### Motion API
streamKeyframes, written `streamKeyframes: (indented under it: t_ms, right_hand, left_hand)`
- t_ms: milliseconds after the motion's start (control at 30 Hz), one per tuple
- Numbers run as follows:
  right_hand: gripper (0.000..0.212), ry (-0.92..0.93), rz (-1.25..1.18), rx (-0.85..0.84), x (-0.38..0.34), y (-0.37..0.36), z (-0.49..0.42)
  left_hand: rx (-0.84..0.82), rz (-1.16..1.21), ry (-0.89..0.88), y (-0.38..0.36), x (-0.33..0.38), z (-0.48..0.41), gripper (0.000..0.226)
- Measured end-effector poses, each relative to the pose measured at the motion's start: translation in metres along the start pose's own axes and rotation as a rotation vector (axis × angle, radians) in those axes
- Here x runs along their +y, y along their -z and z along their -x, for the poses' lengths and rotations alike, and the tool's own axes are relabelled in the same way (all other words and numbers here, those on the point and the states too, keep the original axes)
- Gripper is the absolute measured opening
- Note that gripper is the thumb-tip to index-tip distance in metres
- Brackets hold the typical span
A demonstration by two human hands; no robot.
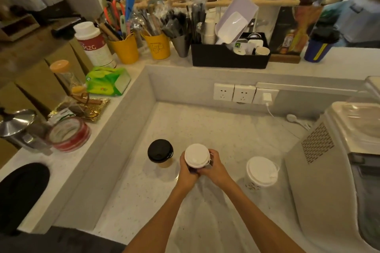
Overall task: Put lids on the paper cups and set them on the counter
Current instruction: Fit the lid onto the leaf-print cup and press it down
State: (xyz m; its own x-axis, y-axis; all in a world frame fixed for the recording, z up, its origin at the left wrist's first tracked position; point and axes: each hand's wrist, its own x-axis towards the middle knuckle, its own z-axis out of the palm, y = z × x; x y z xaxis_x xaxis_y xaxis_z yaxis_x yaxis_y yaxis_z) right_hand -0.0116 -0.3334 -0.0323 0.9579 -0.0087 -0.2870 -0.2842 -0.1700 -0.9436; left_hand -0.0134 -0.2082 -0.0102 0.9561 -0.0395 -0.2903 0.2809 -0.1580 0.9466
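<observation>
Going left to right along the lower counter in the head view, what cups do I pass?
Black-lidded cup → white-lidded cup held between left hand and right hand → larger white-lidded cup.

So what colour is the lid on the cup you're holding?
White lid, seen in the head view.

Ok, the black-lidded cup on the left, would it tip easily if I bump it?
Possibly: the black-lidded cup looks tall and narrows toward its base, so a knock near the lid could topple it. Paper walls probably dent under a hard squeeze. Whether it's full can't be seen.
</observation>
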Motion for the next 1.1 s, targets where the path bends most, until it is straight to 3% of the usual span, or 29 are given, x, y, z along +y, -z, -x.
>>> streamKeyframes:
  t_ms: [133, 200, 300, 400, 467, 533, 633, 733, 967, 1100]
  right_hand:
    - [0.088, -0.063, -0.027, -0.018, 0.002, 0.003, 0.028]
    - [0.068, -0.100, -0.076, 0.014, 0.013, 0.010, 0.057]
    - [0.027, -0.175, -0.134, 0.068, 0.038, 0.030, 0.113]
    - [0.012, -0.245, -0.148, 0.345, 0.056, 0.069, 0.152]
    - [0.018, -0.229, -0.165, 0.542, 0.059, 0.097, 0.160]
    - [0.031, -0.195, -0.196, 0.603, 0.052, 0.117, 0.161]
    - [0.057, -0.100, -0.180, 0.554, 0.029, 0.131, 0.157]
    - [0.064, 0.023, -0.121, 0.463, -0.006, 0.132, 0.148]
    - [0.051, 0.359, -0.130, 0.480, -0.129, 0.149, 0.135]
    - [0.047, 0.511, -0.206, 0.448, -0.218, 0.135, 0.129]
  left_hand:
    - [0.002, -0.093, 0.062, 0.005, -0.024, 0.006, 0.083]
    - [0.027, -0.181, 0.086, 0.008, -0.041, 0.016, 0.073]
    - [0.043, -0.547, -0.005, 0.006, -0.074, 0.045, 0.049]
    - [-0.096, -0.708, -0.097, -0.012, -0.085, 0.068, 0.037]
    - [-0.232, -0.656, -0.128, -0.034, -0.073, 0.068, 0.036]
    - [-0.349, -0.590, -0.164, -0.064, -0.052, 0.060, 0.049]
    - [-0.525, -0.456, -0.266, -0.106, -0.011, 0.044, 0.072]
    - [-0.576, -0.450, -0.360, -0.129, 0.020, 0.031, 0.089]
    - [-0.420, 0.007, -0.317, -0.093, 0.164, 0.031, 0.071]
    - [-0.569, 0.346, -0.192, -0.066, 0.252, 0.056, 0.057]
